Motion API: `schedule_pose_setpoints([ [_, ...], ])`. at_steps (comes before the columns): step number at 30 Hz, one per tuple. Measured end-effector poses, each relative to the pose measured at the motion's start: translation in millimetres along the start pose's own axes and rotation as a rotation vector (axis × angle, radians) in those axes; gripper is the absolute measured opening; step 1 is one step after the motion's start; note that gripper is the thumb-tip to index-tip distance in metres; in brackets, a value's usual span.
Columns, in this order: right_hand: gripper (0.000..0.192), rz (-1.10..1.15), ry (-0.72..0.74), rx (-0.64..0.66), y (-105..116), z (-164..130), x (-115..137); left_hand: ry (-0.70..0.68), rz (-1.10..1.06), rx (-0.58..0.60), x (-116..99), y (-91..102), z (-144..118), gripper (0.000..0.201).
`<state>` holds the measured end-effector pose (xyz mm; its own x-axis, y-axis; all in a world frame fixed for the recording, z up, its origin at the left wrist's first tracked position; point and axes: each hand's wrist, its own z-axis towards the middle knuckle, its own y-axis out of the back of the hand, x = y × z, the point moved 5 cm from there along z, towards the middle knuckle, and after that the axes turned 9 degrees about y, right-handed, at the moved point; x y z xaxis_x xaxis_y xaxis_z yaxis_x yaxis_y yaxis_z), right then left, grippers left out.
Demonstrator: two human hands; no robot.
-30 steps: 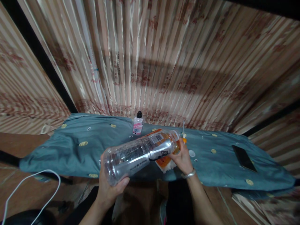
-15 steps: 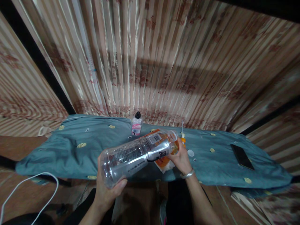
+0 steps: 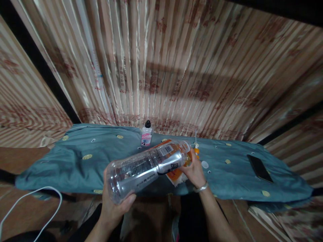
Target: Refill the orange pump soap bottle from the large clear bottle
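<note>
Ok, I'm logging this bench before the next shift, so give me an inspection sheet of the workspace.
Surface: teal cloth with small gold motifs, rumpled at the left.
Job's things: clear plastic bottle held on its side, its orange label partly peeled.
Clutter: small bottle with a black cap, white cap, dark phone.
Hands: left hand grips the bottle's base; right hand at its neck end.
Cables: white cable looping at lower left.
Surroundings: striped satin curtain behind.
</note>
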<state>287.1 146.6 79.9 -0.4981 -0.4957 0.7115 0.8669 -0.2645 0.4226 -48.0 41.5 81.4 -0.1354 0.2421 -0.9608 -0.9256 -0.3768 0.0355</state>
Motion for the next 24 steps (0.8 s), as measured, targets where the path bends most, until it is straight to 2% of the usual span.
schedule_pose_setpoints([
  [6,0.087,-0.036,0.019,0.001,1,0,-4,0.057,-0.064,-0.091,-11,-7.0,-5,0.094],
  [12,0.084,-0.007,0.014,0.006,1,0,-3,0.079,-0.049,-0.014,-2,-2.7,-3,0.096],
  [20,0.077,-0.001,0.021,0.003,1,1,2,0.003,0.009,0.025,0,2.0,-1,0.089],
  [24,0.080,-0.004,0.015,-0.001,1,1,1,0.032,-0.026,0.021,-1,-0.1,-2,0.092],
])
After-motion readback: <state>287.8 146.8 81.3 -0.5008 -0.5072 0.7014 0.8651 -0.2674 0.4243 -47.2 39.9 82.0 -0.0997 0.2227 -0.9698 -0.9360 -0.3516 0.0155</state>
